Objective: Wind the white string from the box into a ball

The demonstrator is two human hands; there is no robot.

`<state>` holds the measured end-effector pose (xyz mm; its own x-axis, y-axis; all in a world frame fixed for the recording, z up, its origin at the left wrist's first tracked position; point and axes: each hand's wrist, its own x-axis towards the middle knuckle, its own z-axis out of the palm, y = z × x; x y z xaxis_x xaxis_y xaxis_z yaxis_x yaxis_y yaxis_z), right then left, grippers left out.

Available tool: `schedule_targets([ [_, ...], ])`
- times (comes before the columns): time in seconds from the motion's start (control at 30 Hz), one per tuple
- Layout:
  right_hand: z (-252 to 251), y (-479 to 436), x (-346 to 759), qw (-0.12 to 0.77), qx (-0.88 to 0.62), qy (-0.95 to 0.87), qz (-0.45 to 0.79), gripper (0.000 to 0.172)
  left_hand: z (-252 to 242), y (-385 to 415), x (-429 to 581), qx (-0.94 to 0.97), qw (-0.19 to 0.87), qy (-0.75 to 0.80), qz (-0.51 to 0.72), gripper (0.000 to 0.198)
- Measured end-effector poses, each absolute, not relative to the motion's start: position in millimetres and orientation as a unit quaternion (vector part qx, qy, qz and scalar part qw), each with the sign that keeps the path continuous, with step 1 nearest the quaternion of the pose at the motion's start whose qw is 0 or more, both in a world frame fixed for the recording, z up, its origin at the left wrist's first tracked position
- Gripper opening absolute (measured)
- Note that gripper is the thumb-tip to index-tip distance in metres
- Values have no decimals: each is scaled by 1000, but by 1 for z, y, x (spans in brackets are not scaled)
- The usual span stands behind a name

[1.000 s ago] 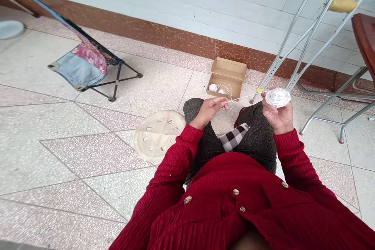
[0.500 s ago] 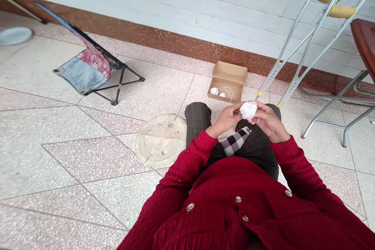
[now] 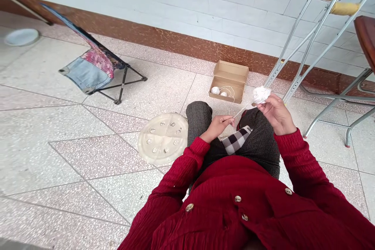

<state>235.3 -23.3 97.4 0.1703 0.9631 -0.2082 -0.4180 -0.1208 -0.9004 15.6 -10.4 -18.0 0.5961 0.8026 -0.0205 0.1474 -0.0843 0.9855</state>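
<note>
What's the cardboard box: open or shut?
Open: the cardboard box has its lid flipped back toward the wall, and two white thread balls show inside.

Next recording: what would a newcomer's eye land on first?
The white thread ball held up in the right hand, a strand running down to the left hand above the lap. Behind, an open cardboard box sits on the floor by the wall; crutches lean at right.

One head-worn camera looks forward and steeply down from above the seated person's red cardigan and lap, close to the left hand and right hand at mid-frame, and reaches across the tiled floor to the wall.
</note>
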Motion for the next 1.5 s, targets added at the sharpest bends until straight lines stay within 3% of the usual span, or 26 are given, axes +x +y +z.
schedule_targets([
  [0.3,127,-22,245,614,-475,-342,530,17,-22,24,7,715,512,387,279,32],
  [0.5,145,-15,260,639,-468,-386,474,24,-27,17,4,802,386,398,221,33],
  [0.67,164,-8,266,688,-442,-392,421,17,-38,17,1,844,321,402,152,22],
  [0.77,159,-10,253,667,-449,-400,440,23,-32,30,-1,815,315,446,197,22],
  [0.9,136,-12,231,609,-461,-378,523,29,8,45,9,747,327,446,370,37],
  [1.03,122,-14,216,559,-466,-366,580,32,50,47,40,723,416,354,422,47],
  [1.17,127,-16,212,531,-461,-386,597,34,51,41,67,692,502,322,407,22],
  [1.37,117,5,235,614,-513,-406,442,32,25,-1,58,680,587,305,317,42],
  [1.5,73,28,252,581,-583,-423,378,36,27,-21,34,737,543,320,245,43],
])
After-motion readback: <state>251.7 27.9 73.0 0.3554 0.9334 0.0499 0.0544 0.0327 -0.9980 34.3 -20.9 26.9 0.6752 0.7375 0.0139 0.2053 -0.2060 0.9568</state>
